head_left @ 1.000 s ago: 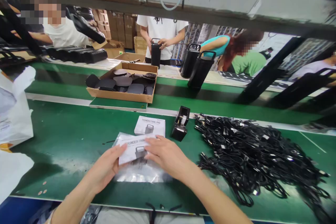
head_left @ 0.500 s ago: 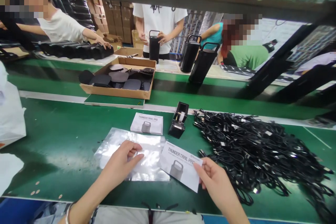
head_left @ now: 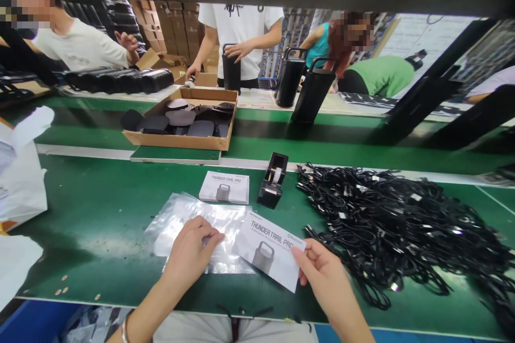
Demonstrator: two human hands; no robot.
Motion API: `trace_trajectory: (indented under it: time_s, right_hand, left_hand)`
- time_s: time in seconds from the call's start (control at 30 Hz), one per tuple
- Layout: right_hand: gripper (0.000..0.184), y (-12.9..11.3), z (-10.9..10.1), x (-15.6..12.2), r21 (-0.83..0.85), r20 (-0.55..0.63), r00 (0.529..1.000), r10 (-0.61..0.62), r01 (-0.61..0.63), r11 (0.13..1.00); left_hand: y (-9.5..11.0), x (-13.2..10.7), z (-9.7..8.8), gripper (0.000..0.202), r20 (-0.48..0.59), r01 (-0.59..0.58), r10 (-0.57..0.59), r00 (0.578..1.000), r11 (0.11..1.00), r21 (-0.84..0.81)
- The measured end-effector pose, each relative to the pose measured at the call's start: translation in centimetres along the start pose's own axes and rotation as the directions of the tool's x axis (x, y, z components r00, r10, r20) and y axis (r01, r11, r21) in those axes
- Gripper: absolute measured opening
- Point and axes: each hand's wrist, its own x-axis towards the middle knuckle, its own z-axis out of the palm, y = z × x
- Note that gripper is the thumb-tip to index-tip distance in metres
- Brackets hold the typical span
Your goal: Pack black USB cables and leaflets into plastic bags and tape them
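My right hand (head_left: 322, 270) pinches the right edge of a white printed booklet (head_left: 277, 262) marked "Thunder Trail Pro", with a speaker-like picture on it. The booklet is tilted, and its left end overlaps the clear plastic bags (head_left: 237, 257). Over those bags rests my left hand (head_left: 195, 246), thumb and fingertips closed together on the bag film. How many layers it grips is hidden. Behind the bags lies a stack of similar booklets (head_left: 224, 187). Beside that stack stands a black tape dispenser (head_left: 273, 179).
A large heap of black cables (head_left: 394, 225) spreads over the right side of the green bench. An open cardboard box (head_left: 181, 142) of dark flat pieces sits further back. White bags (head_left: 24, 177) stand at left. Across the line, co-workers handle black cylinders (head_left: 287, 80).
My left thumb and fingers have closed together on the plastic bag. The booklet in my right hand has shifted slightly left. Across the line, a co-worker's hand has lifted off the black items.
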Motion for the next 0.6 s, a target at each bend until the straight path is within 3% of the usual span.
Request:
trace_trajectory:
  time_s: [0.27, 0.47, 0.6]
  right_hand:
    - [0.043, 1.0, 3.3, 0.2, 0.051, -0.067, 0.997, -0.036, 0.04, 0.998]
    - [0.038, 1.8, 3.5, -0.6, -0.081, -0.068, 0.996, -0.056, 0.05, 0.995]
    - [0.037, 2.1, 3.6, -1.5, -0.154, -0.019, 1.0, 0.011, -0.014, 0.988]
  left_hand:
    - [-0.2, -0.9, 0.2, 0.034, -0.017, -0.054, 0.054, 0.998, 0.998, 0.031]
    - [-0.1, -1.3, 0.6, 0.037, -0.039, -0.044, 0.046, 0.998, 0.998, 0.034]
    - [-0.3, -1.7, 1.0, 0.033, -0.125, -0.065, 0.065, 0.99, 0.998, 0.008]
